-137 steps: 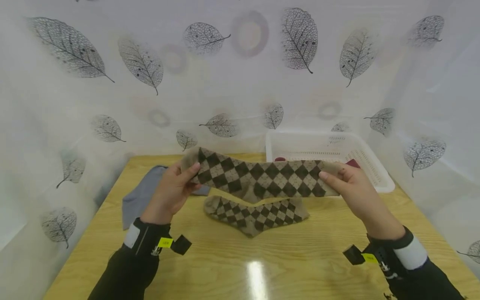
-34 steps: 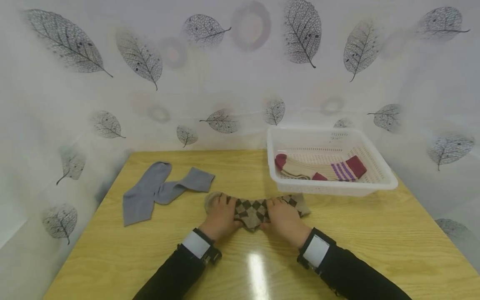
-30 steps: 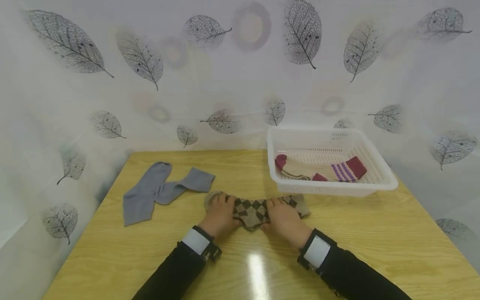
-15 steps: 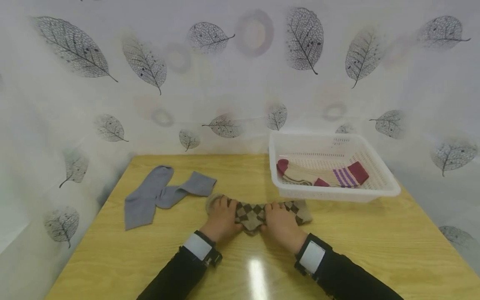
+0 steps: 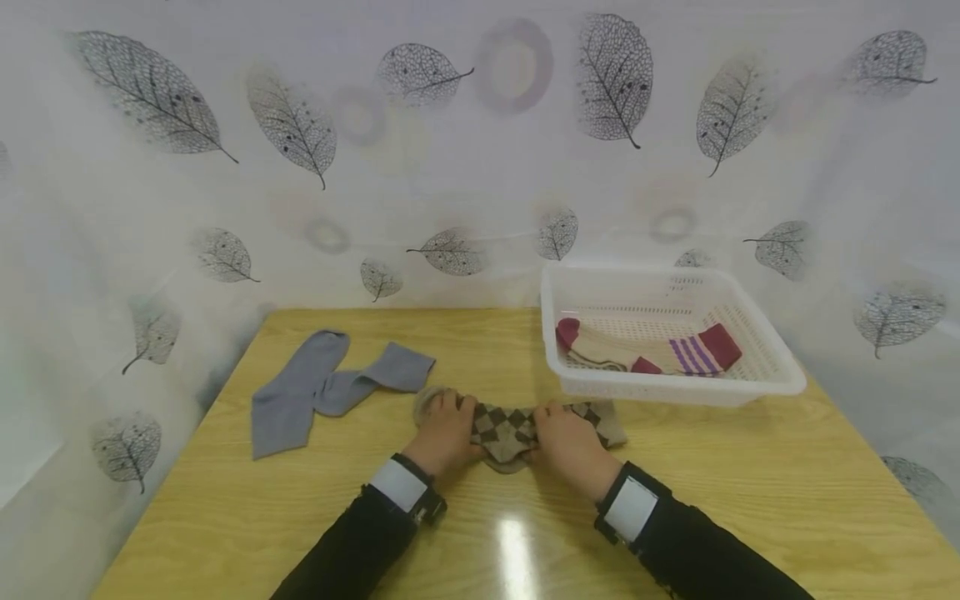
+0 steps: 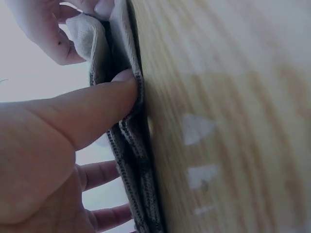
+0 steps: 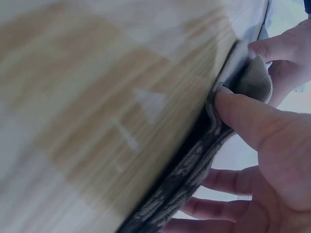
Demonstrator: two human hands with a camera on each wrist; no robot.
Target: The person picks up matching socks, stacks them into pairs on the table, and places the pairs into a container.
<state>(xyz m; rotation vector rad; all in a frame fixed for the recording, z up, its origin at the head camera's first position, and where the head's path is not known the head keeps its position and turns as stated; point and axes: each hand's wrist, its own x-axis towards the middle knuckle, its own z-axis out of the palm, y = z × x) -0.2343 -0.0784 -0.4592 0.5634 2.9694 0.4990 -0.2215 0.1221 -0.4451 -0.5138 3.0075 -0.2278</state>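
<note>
Two beige-and-brown argyle socks (image 5: 504,433) lie stacked on the table, toes to the left, and the wrist views show their layered edges. My left hand (image 5: 444,433) grips the toe half, with fingers over the top and the thumb (image 6: 109,99) at the near edge. On the leg half, my right hand (image 5: 568,442) grips in the same way, its thumb (image 7: 248,114) against the layers. Between the hands the near edge of the upper sock is a little lifted, and the heel of the lower one shows beneath it.
Two grey socks (image 5: 288,404) lie crossed at the table's left. A white plastic basket (image 5: 675,387) stands at the back right, holding cream socks (image 5: 611,346) with maroon ends and purple stripes. Behind the wooden table (image 5: 225,517) hangs a leaf-printed sheet (image 5: 465,167).
Earlier, both hands held one argyle sock stretched in the air above the other; it now lies on top of it. In the last second the hands have barely moved; the near edge has lifted slightly.
</note>
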